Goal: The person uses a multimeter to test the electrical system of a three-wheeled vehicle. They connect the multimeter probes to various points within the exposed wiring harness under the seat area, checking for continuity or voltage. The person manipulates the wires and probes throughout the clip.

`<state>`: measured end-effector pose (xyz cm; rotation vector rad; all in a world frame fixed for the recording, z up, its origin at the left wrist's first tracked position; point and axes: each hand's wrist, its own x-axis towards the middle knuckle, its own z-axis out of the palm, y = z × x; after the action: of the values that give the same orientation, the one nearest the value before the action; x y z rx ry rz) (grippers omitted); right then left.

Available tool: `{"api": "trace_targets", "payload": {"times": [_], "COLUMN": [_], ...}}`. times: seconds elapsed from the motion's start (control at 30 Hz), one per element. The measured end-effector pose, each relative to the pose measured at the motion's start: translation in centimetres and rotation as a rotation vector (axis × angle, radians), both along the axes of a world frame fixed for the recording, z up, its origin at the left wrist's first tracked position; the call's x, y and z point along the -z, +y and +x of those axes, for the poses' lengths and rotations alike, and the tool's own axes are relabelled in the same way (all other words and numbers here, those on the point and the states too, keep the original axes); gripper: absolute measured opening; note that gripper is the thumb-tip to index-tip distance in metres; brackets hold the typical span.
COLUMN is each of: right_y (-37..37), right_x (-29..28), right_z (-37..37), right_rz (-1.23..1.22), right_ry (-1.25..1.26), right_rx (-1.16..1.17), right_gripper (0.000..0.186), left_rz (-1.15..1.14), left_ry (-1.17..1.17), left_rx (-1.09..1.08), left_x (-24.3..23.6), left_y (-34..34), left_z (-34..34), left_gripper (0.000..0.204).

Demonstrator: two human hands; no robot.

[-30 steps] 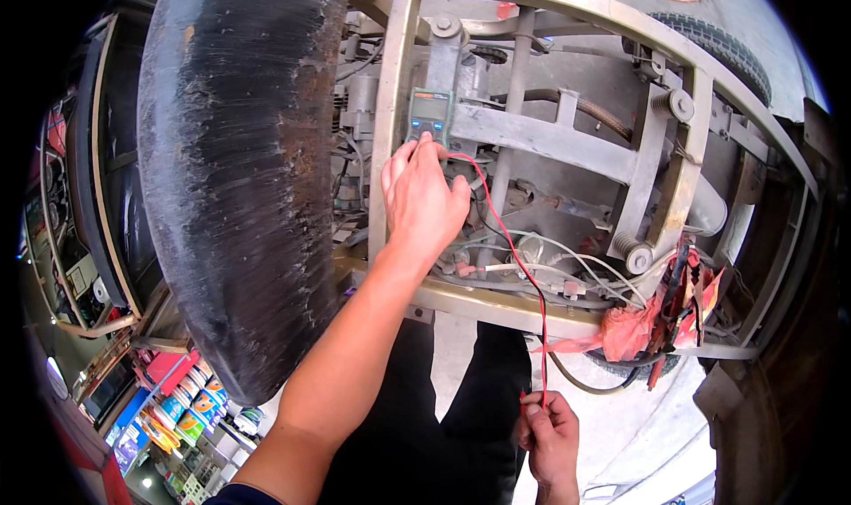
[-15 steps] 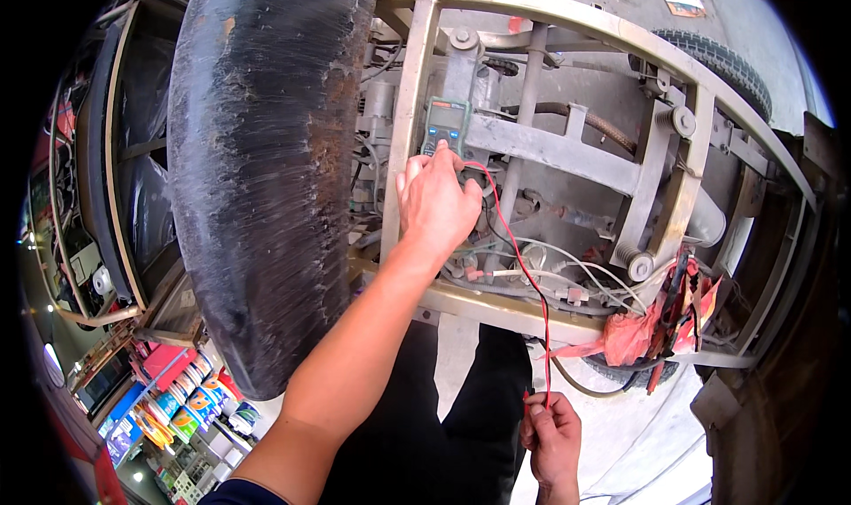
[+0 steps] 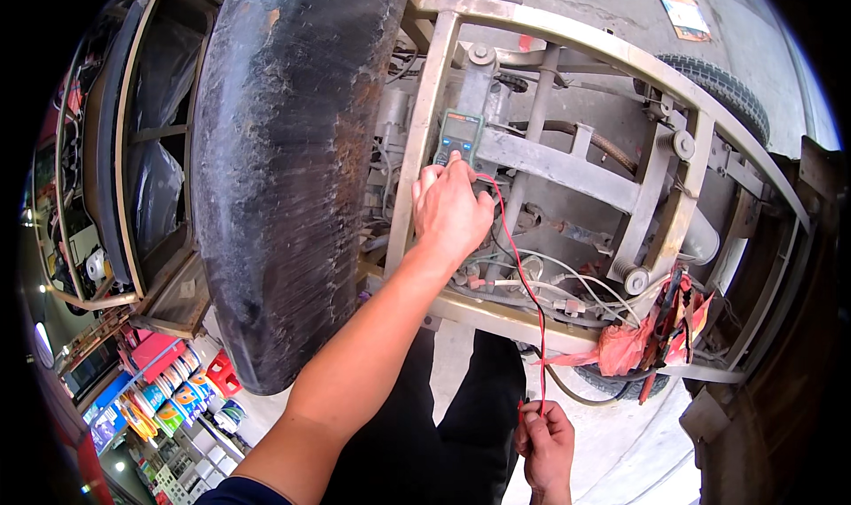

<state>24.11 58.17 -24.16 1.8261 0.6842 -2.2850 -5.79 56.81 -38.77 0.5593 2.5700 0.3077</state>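
My left hand point(image 3: 449, 208) reaches out over the metal frame point(image 3: 541, 17) with its fingers closed at the lower end of a small multimeter point(image 3: 462, 130). One fingertip rests on the meter's front, just below its screen and two blue buttons. A red test lead point(image 3: 506, 226) and a black one run from the meter down to my right hand point(image 3: 546, 443). That hand, low and in front of my dark trousers, pinches the test leads near their ends. A red probe tip point(image 3: 520, 409) seems to stick out beside the fingers; the rest is hidden in the grip.
A large scuffed black curved panel point(image 3: 275, 168) stands left of the frame. Inside the frame are grey crossbars point(image 3: 558, 170), a braided hose point(image 3: 598, 141) and loose white wires point(image 3: 581, 279). Torn red plastic point(image 3: 623, 350) hangs at the near right corner. A tire point(image 3: 722, 88) lies beyond.
The view has shifted slightly, so the panel, frame and meter sit further right. My left hand stays on the multimeter, and my right hand still pinches the leads, slightly lower.
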Motion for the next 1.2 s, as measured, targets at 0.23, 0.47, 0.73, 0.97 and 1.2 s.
{"api": "trace_targets", "payload": {"times": [0.23,0.47,0.73,0.97,1.2], "right_y": [-0.2,-0.5,0.1,1.9,1.8], "right_x": [0.1,-0.1,-1.2,-2.0,0.2], "right_z": [-0.2,0.3,-1.9,-4.3,-1.1], "right_rz": [-0.017,-0.003,0.045,0.203,0.042], "right_ry": [-0.018,-0.028,0.071,0.28,0.209], "right_rx": [-0.02,-0.049,0.279,-0.17,-0.347], "right_gripper": [0.009,0.01,0.018,0.036,0.052], "left_rz": [0.039,0.206,0.402,0.323,0.393], "left_ry": [-0.009,0.184,-1.034,-1.39,-0.977], "left_rx": [-0.041,-0.025,-0.02,0.087,0.331], "left_x": [0.2,0.8,-8.6,-13.4,-12.5], "left_y": [-0.3,-1.1,-6.7,-8.8,-6.2], "left_z": [0.4,1.2,12.7,16.5,15.2], "left_gripper": [0.039,0.037,0.034,0.032,0.022]}}
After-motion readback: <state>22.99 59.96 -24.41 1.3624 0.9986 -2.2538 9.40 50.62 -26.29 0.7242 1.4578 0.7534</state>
